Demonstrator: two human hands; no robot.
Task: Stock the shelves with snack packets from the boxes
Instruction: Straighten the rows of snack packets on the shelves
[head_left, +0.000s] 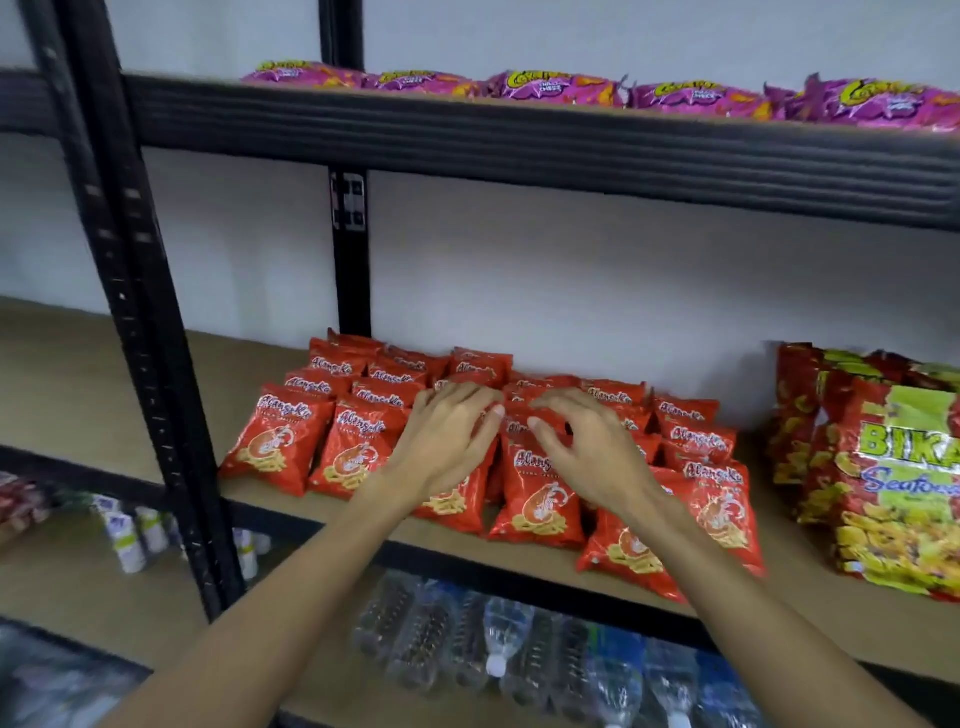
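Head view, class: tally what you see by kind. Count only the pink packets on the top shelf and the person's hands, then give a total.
Pink packets: 5
Hands: 2, the left hand and the right hand
Total: 7

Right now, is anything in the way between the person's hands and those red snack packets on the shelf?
Nothing visible does. The left hand and right hand are directly over the red packets on the middle shelf.
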